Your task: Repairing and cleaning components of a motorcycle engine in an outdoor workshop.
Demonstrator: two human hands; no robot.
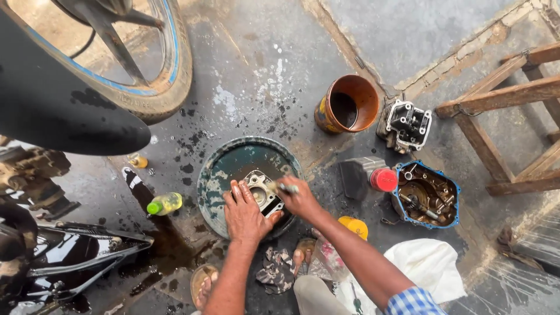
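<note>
Both forearms reach down: left hand (244, 214) lies flat, fingers spread, pinning a metal engine part (263, 192) in the round pan (217, 169); right hand (300, 201) pinches a small tool (287, 188) against it. Oily wetness could let the part slide and the tool skid off.

Soft daylight, sharp, edges fisheye-bent.

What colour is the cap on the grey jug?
Red cap, clearest in the head view.

Roadside motorcycle workshop: wheel (140, 70), engine parts (405, 123).
</note>
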